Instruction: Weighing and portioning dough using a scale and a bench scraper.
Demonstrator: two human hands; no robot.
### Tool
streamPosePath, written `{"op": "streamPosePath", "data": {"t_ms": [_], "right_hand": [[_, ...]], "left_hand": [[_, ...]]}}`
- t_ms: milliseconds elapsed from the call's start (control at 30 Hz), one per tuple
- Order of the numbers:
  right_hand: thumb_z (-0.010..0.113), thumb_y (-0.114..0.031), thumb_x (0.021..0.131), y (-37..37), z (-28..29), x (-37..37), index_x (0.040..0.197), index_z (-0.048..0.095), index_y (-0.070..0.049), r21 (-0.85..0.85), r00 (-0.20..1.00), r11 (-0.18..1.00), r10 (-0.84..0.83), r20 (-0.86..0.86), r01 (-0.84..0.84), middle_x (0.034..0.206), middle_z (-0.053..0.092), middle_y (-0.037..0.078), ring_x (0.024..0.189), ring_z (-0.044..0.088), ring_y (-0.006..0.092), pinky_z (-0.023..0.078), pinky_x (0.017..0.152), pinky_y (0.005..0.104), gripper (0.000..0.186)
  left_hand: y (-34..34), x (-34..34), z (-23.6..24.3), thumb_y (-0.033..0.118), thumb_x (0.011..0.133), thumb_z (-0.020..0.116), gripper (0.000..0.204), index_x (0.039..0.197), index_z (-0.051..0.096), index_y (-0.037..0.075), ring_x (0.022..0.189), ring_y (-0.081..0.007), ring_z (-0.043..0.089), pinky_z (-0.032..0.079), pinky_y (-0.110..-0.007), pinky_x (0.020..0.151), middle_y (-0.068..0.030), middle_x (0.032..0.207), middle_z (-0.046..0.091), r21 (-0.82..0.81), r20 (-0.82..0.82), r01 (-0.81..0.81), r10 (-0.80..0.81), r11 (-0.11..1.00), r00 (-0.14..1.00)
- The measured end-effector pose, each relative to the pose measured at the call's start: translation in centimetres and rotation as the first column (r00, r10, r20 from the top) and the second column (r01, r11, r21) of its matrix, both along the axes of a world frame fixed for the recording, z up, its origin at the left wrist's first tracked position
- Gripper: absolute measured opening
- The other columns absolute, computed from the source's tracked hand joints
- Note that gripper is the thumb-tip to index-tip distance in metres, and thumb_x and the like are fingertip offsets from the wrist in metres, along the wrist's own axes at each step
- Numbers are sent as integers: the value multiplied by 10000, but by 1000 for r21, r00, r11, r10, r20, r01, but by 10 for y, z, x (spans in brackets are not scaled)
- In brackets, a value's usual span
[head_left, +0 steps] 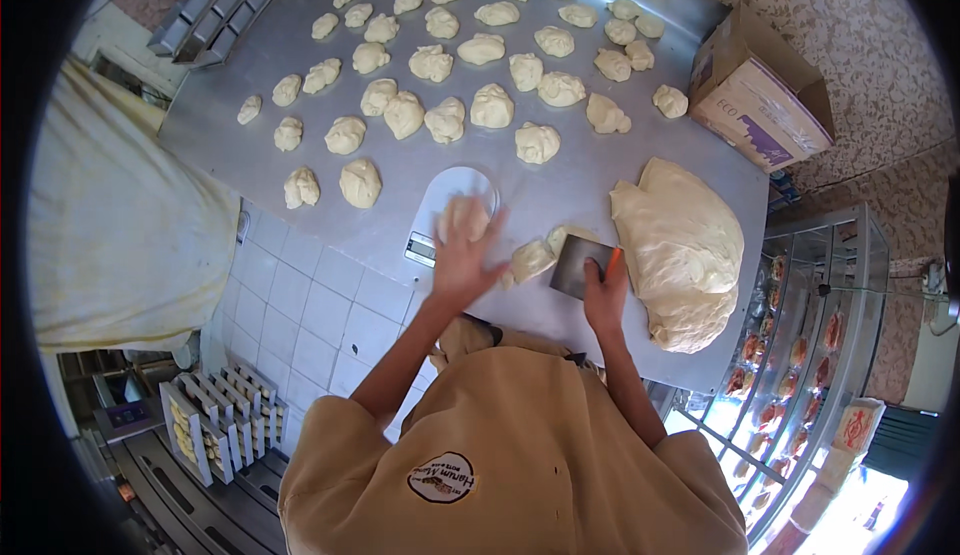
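My left hand [462, 263], a little blurred, reaches over a white kitchen scale [452, 181] with its fingers spread and thumb out. A dough piece [465, 215] shows at its fingertips, over the scale's platform; whether they press on it is unclear. My right hand [604, 297] is closed around the orange handle of a metal dough scraper [574, 269]. Against the blade's left and upper edges lie small cut dough pieces [532, 259]. Right of the scraper rests a large smooth mass of dough [685, 255].
Several rough dough lumps [491, 107] are spread over the far part of the metal table [560, 187]. A cardboard box [765, 105] stands at the far right, joined metal tins [222, 7] at the far left. Right of the table is a glass-sided rack [800, 345]; lower left, slotted trays [218, 425].
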State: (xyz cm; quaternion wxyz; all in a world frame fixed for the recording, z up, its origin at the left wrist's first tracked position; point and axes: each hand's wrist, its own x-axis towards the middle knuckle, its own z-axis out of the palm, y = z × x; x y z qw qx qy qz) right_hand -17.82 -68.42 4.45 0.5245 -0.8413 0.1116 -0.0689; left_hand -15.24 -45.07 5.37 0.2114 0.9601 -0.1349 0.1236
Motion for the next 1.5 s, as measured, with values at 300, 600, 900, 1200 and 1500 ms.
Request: {"op": "streamPosePath", "data": {"t_ms": [300,600,900,1200,1500], "right_hand": [[592,-133,926,-16,-6,-13,1085,516,9,-4,996,997,-83,-14,83,867,594,170,730,528,294,461,705,421,227],[594,-131,921,-4,3,-7,1027,512,3,36,997,999,-21,-72,24,841,580,153,721,516,281,456,702,407,190],[601,-124,911,-7,-4,-10,1015,517,3,65,997,998,-9,-81,15,837,579,151,717,511,276,453,697,401,184],[601,-122,907,-21,-11,-11,1039,526,8,47,996,998,-46,-70,50,852,592,168,716,518,293,459,704,410,200],[590,-117,907,-36,-11,-8,1124,530,15,-65,984,989,-143,-107,137,912,627,199,755,557,330,480,726,430,261]], "left_hand": [[-26,-23,-77,122,946,608,279,1202,717,95,1247,-236,608,500,-343,985,-77,1417,601,-627,-307,-9,-236,779,922],[10,22,-36,197,907,678,380,1274,675,97,1297,-289,577,463,-347,1056,-65,1424,598,6,105,134,-134,991,985],[76,84,-74,191,975,610,379,1341,628,94,1344,-252,494,413,-357,1103,-131,1467,527,-807,-240,-262,112,529,964],[108,140,-100,357,911,654,502,1381,605,187,1284,-543,458,375,-559,1095,-174,1502,469,283,140,-760,759,585,636],[-112,57,-94,182,847,728,403,1241,700,104,1142,-291,628,471,-400,986,-120,1258,680,-352,31,276,-284,894,958]]}}
